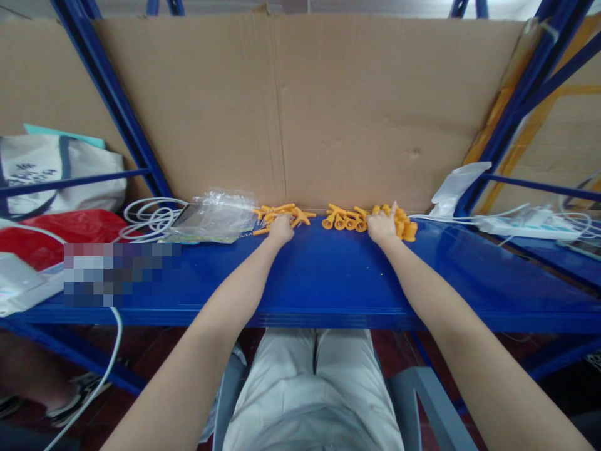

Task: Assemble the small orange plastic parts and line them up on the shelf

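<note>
Along the back of the blue shelf top lie orange plastic pieces with flared, cup-like round ends and slim branching stems. My left hand (281,230) is at the left pile (304,215), its fingers curled down on an orange piece and partly hidden. Thin dark chain or beaded cord shows beside that pile. To the right, several orange pieces (350,222) stand in a row with round ends facing me. My right hand (382,227) rests against the right stack (407,228), fingers apart and one finger stretched out over the pieces.
Clear plastic bags (216,216) lie left of the pieces, beside a coiled white cable (153,219). A red bag (70,228) and a white power strip (32,288) are farther left. Cardboard (352,113) closes the back. Another power strip (530,227) lies right, past a blue post (502,125).
</note>
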The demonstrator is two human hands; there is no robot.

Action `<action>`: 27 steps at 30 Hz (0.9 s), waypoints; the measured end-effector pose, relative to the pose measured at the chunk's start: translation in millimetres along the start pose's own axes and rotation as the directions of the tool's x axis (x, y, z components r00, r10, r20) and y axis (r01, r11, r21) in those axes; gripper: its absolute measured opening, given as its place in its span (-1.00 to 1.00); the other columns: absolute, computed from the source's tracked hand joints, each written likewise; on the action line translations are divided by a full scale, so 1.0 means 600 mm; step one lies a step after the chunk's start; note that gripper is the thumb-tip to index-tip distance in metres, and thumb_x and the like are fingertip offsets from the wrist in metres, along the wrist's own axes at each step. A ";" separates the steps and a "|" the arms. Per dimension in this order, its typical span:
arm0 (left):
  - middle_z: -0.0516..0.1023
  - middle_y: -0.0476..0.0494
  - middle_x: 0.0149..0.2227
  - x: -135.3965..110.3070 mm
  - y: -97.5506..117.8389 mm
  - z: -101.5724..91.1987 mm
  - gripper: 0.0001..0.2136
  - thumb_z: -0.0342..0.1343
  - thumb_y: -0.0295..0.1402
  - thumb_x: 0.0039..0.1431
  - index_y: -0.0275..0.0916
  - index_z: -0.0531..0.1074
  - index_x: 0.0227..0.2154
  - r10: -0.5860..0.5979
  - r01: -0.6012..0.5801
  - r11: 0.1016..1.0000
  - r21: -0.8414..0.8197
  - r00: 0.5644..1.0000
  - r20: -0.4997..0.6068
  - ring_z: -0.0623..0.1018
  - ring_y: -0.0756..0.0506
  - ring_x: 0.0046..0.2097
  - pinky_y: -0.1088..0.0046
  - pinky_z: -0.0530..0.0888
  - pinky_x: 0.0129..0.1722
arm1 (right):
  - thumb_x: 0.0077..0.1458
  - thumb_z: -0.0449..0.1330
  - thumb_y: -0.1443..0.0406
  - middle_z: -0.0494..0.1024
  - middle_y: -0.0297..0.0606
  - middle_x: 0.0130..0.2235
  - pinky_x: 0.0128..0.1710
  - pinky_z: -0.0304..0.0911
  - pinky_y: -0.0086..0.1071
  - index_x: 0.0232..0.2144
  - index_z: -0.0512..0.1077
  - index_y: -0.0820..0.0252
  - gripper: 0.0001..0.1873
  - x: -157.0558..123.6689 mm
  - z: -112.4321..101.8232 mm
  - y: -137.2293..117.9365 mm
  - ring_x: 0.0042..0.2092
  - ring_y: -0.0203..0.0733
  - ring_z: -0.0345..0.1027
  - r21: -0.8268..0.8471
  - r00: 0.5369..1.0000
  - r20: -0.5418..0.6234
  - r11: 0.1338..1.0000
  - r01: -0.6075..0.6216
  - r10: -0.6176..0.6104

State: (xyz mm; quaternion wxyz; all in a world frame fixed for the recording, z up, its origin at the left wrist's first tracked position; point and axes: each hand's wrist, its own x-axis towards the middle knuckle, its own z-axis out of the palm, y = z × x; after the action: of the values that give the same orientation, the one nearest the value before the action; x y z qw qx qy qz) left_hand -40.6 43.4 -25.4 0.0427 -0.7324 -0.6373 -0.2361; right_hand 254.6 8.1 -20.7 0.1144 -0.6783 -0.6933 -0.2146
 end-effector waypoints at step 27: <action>0.65 -0.22 -0.13 -0.019 0.035 -0.030 -0.89 0.19 -0.31 0.19 -0.18 0.58 -0.36 0.053 -0.062 0.997 -0.048 0.986 -0.158 0.57 -0.30 0.05 0.13 0.44 0.11 | 0.21 -0.05 0.42 0.65 0.06 -0.04 0.22 0.01 0.43 -0.06 0.62 0.22 -0.53 0.003 -0.053 0.058 0.11 0.20 0.43 0.239 0.945 -0.113 0.931 -0.275 0.308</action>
State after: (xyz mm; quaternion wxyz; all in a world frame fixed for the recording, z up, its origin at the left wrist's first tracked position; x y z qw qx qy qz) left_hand -26.8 22.8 -8.8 0.0799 -0.7306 -0.6040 -0.3084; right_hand 284.5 -5.3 13.1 0.2707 -0.7391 -0.5938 -0.1669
